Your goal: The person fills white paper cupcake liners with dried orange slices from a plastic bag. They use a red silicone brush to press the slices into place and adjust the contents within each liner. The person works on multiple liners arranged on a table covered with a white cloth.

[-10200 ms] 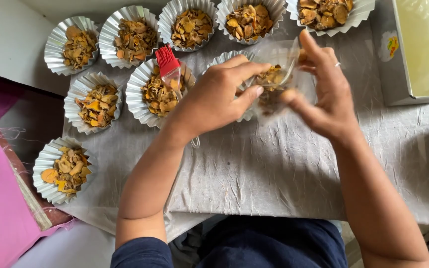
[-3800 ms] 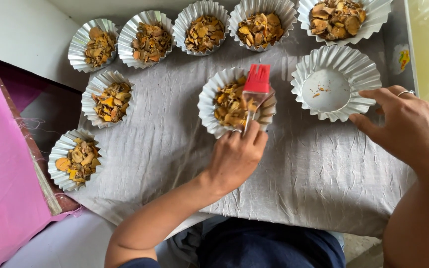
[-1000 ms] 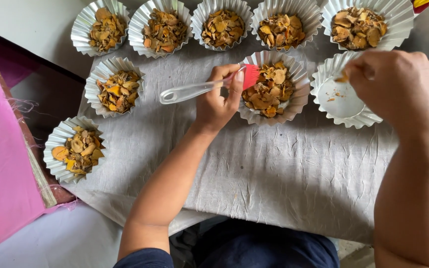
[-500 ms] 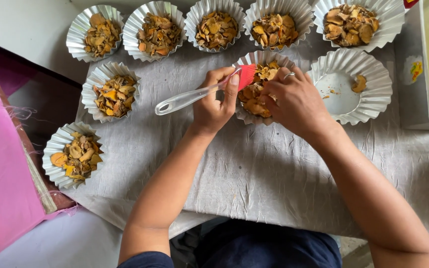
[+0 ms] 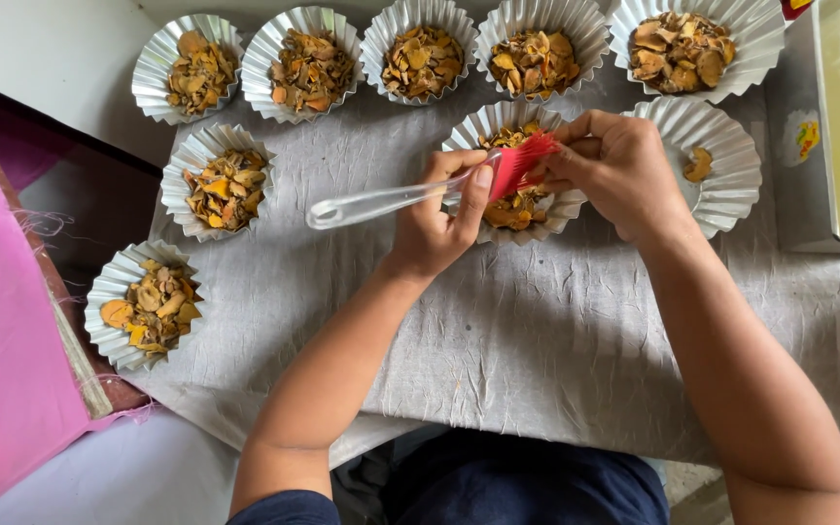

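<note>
Grey cloth (image 5: 556,350), brush (image 5: 420,194) lengthwise left-right, red bristles (image 5: 522,165) rightward

A pastry brush (image 5: 420,192), clear handle and red bristles, is held level above a fluted foil cup (image 5: 517,175). The bristles are pinched over the cup's dried orange-brown chips. The cup sits on the cloth-covered worktop (image 5: 556,340), second row.

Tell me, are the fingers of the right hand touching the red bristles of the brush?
Touching. The head view shows the right hand with its fingertips pinching the brush at its red bristles, no gap between.
</note>
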